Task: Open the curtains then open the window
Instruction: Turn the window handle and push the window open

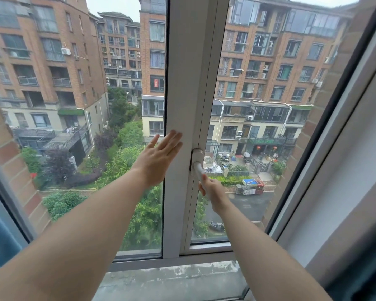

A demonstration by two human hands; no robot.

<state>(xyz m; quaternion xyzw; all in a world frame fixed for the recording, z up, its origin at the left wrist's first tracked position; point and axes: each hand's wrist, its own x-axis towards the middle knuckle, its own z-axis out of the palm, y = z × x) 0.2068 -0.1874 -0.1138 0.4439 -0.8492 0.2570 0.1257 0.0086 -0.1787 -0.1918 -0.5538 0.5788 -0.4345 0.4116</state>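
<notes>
Right hand [213, 190] clenched on window handle [197, 165]; left hand [159, 157] flat, empty, on mullion [182, 83]. Rotate handle fully before moving the sash; keep bracing.

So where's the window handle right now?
In the head view, the white window handle sits just right of centre on the right sash frame, pointing down, with the right hand gripping its lower end.

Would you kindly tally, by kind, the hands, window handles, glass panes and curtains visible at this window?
Hands: 2, the left hand flat against the frame, the right hand gripping the handle
Handles: 1, the handle
Panes: 2, the left pane and the right pane
Curtains: 2, blue curtain at left, curtain edge at right
Total: 7
</notes>
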